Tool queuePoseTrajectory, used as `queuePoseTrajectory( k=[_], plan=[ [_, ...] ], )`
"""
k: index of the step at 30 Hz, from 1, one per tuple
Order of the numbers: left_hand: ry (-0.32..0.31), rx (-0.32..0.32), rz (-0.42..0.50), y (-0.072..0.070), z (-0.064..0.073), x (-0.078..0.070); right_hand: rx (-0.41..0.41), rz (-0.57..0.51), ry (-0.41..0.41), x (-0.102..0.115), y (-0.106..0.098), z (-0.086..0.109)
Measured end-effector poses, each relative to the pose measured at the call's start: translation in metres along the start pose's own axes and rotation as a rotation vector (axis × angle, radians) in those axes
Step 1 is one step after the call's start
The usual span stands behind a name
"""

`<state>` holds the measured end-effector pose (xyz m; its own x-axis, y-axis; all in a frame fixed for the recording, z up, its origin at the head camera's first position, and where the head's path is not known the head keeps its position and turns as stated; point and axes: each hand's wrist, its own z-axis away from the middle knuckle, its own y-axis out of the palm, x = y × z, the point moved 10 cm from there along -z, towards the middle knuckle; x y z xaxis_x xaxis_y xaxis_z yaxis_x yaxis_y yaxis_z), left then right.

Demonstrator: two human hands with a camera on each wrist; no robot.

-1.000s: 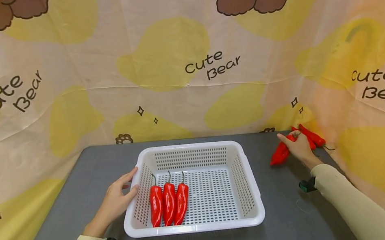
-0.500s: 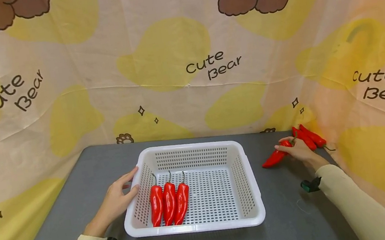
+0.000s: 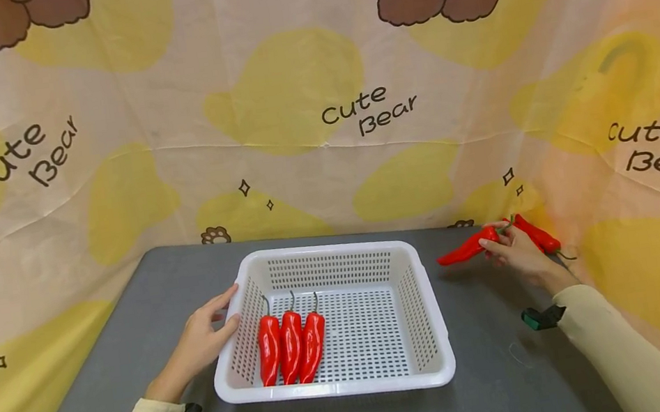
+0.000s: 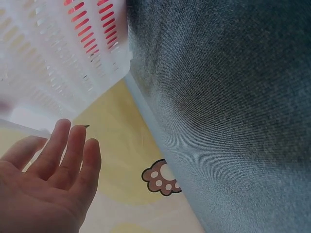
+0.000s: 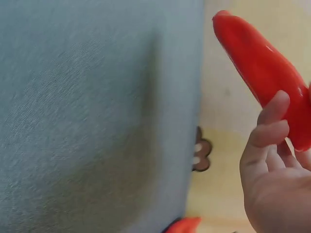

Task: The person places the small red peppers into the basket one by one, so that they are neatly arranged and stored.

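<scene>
Right of the basket [image 3: 337, 389], a pepper [image 3: 464, 250] sits in the right grip [image 3: 522, 254], pinched near its stem end; the left grip [image 3: 195, 339], relaxed, touches the basket.

The peppers [image 3: 291, 347] look smooth and glossy, like plastic, and the basket [image 3: 336, 388] is smooth, faintly shiny plastic. The table [image 3: 485, 360] has a matt, finely ribbed, cloth-like surface. The curtain [image 3: 265, 102] is creased, matt cloth.

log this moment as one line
left hand: touches white perforated plastic basket | right hand: holds long glossy red pepper | in basket: three glossy red peppers side by side
</scene>
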<state>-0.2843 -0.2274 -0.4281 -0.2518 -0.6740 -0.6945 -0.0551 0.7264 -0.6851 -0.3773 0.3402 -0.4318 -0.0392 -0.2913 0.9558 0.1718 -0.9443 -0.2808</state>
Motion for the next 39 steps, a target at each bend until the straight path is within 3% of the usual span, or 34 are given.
queuePoseTrajectory(
  k=[6, 10, 17, 29, 33, 39],
  plan=[
    [0.003, -0.002, 0.009, 0.0, -0.001, 0.0, -0.097, 0.014, -0.027, 0.025, -0.005, 0.007],
    [0.0, 0.004, 0.014, 0.001, -0.002, 0.001, -0.114, -0.009, -0.068, 0.041, -0.005, 0.01],
    [0.009, -0.005, 0.019, 0.0, -0.002, 0.002, -0.104, -0.123, -0.227, 0.076, 0.003, 0.019],
    [0.013, -0.002, 0.018, 0.002, 0.001, 0.002, -0.194, -0.06, -0.465, 0.125, 0.032, 0.038],
    [0.013, -0.002, 0.025, 0.002, 0.001, 0.002, -0.171, -0.035, -0.523, 0.137, 0.043, 0.041],
    [0.007, 0.005, 0.028, 0.001, 0.0, 0.002, -0.078, 0.002, -0.542, 0.149, 0.063, 0.038]
  ],
)
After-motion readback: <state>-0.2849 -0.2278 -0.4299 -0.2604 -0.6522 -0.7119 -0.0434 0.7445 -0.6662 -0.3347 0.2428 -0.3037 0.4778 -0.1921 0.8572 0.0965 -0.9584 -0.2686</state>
